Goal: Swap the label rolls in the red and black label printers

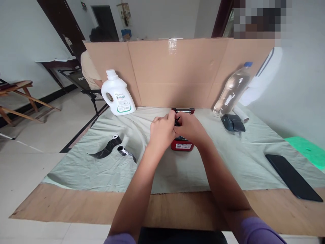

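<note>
A small red-and-black device (182, 146) with a white label on its front stands mid-table, its lid apparently raised at the back. My left hand (163, 131) is over its left side, fingers bent and pinched together. Over the right side, my right hand (192, 128) is closed too, its fingertips meeting those of the left. Between them shows a small dark piece (177, 122), mostly covered by the fingers, so I cannot tell its kind. The hands hide most of the device's inside. Two partly unwound rolls, a black one (108, 147) and a smaller shiny one (124, 151), lie to the left.
A white detergent bottle (119, 96) and a clear plastic bottle (232, 89) lean near the cardboard screen (175, 74). On the right are a dark device (232, 122), a white tube (241, 114) and a phone (293, 176). People are partly visible behind the screen.
</note>
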The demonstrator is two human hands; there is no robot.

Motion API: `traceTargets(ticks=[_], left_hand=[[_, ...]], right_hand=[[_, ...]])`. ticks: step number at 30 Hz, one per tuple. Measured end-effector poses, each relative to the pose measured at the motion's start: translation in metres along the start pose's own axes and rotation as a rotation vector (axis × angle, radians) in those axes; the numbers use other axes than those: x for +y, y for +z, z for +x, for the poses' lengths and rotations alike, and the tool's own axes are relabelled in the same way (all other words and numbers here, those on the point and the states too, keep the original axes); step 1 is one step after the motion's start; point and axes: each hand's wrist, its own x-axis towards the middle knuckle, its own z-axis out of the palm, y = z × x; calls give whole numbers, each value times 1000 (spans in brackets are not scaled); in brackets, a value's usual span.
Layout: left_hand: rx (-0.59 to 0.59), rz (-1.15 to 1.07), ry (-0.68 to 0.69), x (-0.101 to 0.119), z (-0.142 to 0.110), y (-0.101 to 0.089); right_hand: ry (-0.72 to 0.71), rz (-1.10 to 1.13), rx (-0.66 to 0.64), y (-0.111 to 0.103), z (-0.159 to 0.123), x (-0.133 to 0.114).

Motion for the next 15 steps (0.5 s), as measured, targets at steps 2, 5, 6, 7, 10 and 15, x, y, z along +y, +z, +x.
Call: traceTargets(ticks=[2, 5, 6, 7, 10, 15], left_hand=[[8, 4, 1, 6, 1, 10], [12, -53, -33, 7, 2, 18], [8, -76, -40, 5, 2, 20], [-4, -97, -45, 2, 3, 21], [-120, -168, -55, -11, 5, 24], [-297, -441, -58, -24, 6, 32]], right_hand=[[-2, -35, 17, -1, 3, 2], [-40, 13, -15, -6, 11, 13], [-51, 36, -46, -9, 14, 20], [-66, 52, -84, -12, 18, 27], [-124, 44, -180, -21, 30, 52], [-68, -20, -282, -24, 42, 85]])
